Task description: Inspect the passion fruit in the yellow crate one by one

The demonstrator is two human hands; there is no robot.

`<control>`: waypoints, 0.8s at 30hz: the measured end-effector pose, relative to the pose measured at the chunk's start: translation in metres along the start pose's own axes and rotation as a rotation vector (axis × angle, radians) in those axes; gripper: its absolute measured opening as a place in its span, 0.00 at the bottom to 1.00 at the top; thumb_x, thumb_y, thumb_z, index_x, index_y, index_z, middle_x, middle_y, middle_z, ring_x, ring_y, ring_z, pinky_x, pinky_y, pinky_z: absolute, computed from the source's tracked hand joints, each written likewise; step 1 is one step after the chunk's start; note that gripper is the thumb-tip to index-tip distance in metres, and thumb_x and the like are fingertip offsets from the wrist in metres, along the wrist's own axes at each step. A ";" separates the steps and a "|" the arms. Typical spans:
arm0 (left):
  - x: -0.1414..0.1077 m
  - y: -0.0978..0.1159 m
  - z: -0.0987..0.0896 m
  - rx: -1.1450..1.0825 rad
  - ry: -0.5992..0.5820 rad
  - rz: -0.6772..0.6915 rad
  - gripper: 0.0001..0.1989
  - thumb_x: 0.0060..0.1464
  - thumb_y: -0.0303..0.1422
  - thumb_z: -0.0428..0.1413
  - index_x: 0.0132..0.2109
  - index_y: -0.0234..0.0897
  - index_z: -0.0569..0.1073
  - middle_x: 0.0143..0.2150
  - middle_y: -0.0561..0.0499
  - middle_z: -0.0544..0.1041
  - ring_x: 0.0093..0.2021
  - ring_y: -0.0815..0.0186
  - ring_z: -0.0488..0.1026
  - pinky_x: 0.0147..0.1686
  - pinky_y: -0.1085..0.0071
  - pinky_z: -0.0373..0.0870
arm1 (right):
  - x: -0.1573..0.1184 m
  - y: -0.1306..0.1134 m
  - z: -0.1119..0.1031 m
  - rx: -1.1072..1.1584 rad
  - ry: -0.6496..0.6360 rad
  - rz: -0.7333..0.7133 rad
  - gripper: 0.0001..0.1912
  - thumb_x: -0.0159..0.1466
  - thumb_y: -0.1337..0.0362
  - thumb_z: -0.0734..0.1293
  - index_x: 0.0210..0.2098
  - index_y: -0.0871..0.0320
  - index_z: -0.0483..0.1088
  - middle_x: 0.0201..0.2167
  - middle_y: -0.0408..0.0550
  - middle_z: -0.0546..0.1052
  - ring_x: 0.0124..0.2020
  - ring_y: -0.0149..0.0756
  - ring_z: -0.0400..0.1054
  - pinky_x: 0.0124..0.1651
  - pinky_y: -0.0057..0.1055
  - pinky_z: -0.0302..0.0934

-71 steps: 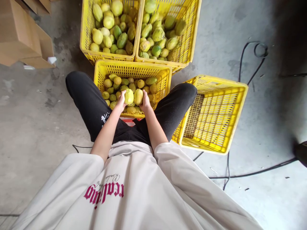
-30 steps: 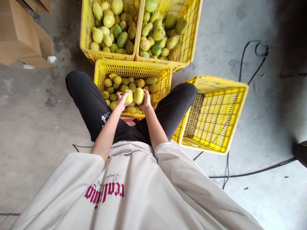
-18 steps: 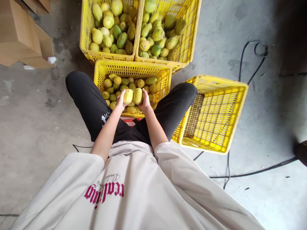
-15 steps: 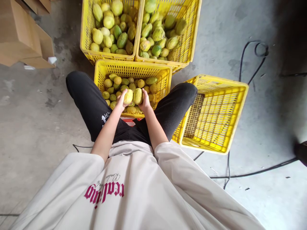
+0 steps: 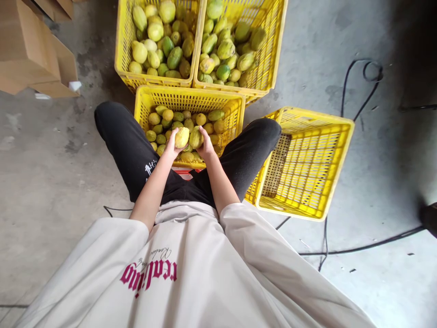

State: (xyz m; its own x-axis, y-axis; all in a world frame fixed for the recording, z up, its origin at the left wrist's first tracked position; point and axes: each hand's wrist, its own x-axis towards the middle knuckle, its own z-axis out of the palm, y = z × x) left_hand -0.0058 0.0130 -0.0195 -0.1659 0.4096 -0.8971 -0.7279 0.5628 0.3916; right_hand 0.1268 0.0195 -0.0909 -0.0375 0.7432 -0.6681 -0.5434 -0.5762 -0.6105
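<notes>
My left hand is closed around a yellow oval fruit with a rough, mottled skin. In my right hand is a greener oval fruit, gripped from its right side. The two fruits are held side by side, very close together, above the front yellow crate. Inside that crate lie several yellow and green fruits of the same sort, some hidden by my hands. The exact kind of fruit is hard to tell.
Behind stand two yellow crates, a left one and a right one, both holding similar fruit. A tilted yellow crate is beside my right knee. Cardboard boxes are at the far left; black cables run across the floor.
Both hands stay in place over the front crate. The fruits have turned slightly in my grip, and my right fingers have shifted a little over the greener one.
</notes>
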 end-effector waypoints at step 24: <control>-0.009 0.007 0.001 0.022 -0.081 -0.044 0.13 0.82 0.41 0.70 0.65 0.43 0.87 0.60 0.42 0.94 0.73 0.49 0.90 0.69 0.62 0.92 | -0.010 -0.013 0.002 -0.037 0.186 0.132 0.29 0.69 0.29 0.79 0.48 0.46 0.80 0.53 0.46 0.91 0.71 0.53 0.84 0.66 0.43 0.87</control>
State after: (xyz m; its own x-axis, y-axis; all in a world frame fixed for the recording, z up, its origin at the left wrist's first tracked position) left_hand -0.0090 0.0138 -0.0083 -0.0791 0.4404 -0.8943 -0.7187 0.5965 0.3573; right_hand 0.1324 0.0202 -0.0752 0.0511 0.5866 -0.8083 -0.5126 -0.6792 -0.5253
